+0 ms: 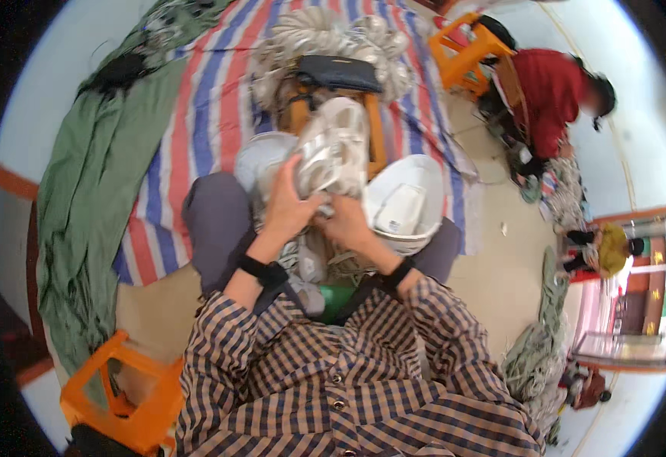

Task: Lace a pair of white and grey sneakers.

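Observation:
A pale shoe upper point(334, 148), white and silvery with strap-like cut-outs, is held up between my hands above my lap. My left hand point(287, 199) grips its left side, thumb across the lower end. My right hand point(348, 225) has its fingers curled at the lower end; their tips are partly hidden. Right of it, a white basin point(433, 179) holds a flat white shoe-shaped piece point(403, 207). Another pale container point(260, 156) is partly hidden behind my left hand. More pale pieces point(310, 263) lie below my wrists, between my knees.
Beyond my hands, an orange stool point(376, 145) bears a black purse point(338, 73), with stacked pale uppers point(302, 30) behind. Striped sheeting point(169, 190) covers the floor; green cloth point(81, 206) lies left. Another orange stool point(161, 388) stands near left. A person in red point(546, 91) sits far right.

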